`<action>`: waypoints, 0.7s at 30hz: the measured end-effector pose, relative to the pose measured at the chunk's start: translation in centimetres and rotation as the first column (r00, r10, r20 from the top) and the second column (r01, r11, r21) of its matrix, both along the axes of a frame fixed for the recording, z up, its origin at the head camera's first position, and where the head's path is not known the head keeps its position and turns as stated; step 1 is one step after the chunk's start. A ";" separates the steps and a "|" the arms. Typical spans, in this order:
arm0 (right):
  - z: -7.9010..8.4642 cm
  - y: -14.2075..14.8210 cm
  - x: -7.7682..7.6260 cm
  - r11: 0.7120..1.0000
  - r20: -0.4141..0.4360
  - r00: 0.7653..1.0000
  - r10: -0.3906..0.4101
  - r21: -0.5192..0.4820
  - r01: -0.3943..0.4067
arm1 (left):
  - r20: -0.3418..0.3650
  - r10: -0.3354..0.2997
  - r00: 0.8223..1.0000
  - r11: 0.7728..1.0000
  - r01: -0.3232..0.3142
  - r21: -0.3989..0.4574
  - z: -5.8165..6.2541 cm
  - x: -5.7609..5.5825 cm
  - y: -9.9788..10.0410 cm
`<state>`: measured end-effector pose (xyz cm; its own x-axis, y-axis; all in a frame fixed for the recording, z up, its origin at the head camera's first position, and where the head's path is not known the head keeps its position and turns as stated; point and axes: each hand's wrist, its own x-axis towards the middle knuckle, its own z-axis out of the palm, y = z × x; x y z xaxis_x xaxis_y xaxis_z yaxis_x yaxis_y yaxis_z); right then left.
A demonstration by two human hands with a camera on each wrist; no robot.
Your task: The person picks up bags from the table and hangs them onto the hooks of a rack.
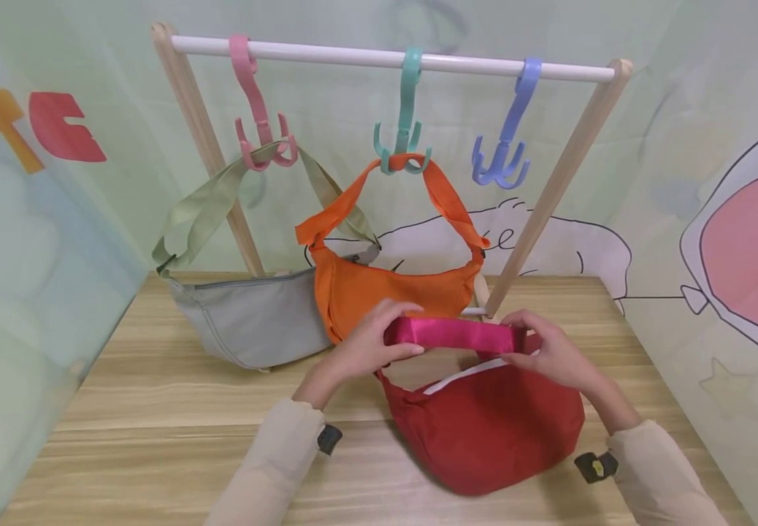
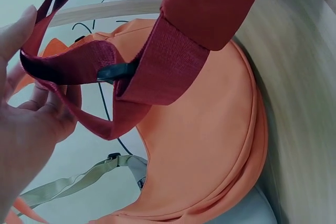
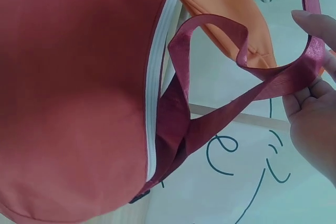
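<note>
A red shoulder bag (image 1: pixel 484 431) with a white zipper lies on the table's right half, its strap (image 1: pixel 461 334) raised above it. My left hand (image 1: pixel 369 340) holds the strap's left end between thumb and fingers. At the other end, my right hand (image 1: pixel 553 351) holds the strap in the same way. In the left wrist view the strap (image 2: pixel 173 61) loops past the fingers of the left hand (image 2: pixel 31 124). The right wrist view shows the strap (image 3: pixel 299 80) lying across the curled fingers of the right hand (image 3: pixel 315 108), beside the white zipper (image 3: pixel 160 77).
Behind the hands an orange bag (image 1: pixel 392 288) hangs from a green hook (image 1: pixel 408 109). Left of it a grey bag (image 1: pixel 261 318) hangs from a pink hook (image 1: pixel 254 102). A blue hook (image 1: pixel 507 131) is on the same white rail (image 1: pixel 326 53), holding no bag.
</note>
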<state>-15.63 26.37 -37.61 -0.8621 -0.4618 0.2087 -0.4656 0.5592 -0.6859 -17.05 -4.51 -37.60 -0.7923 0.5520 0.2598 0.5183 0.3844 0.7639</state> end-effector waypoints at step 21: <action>1.7 0.9 -0.2 0.999 -0.030 0.999 -0.045 0.025 0.045 | -0.064 0.072 0.995 0.997 -0.069 0.045 1.4 -0.5 0.0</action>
<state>-15.85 27.25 -35.93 -0.8758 -0.4283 0.2227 -0.4593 0.5975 -0.6573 -17.51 -4.49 -36.18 -0.8093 0.4828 0.3344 0.5406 0.3897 0.7456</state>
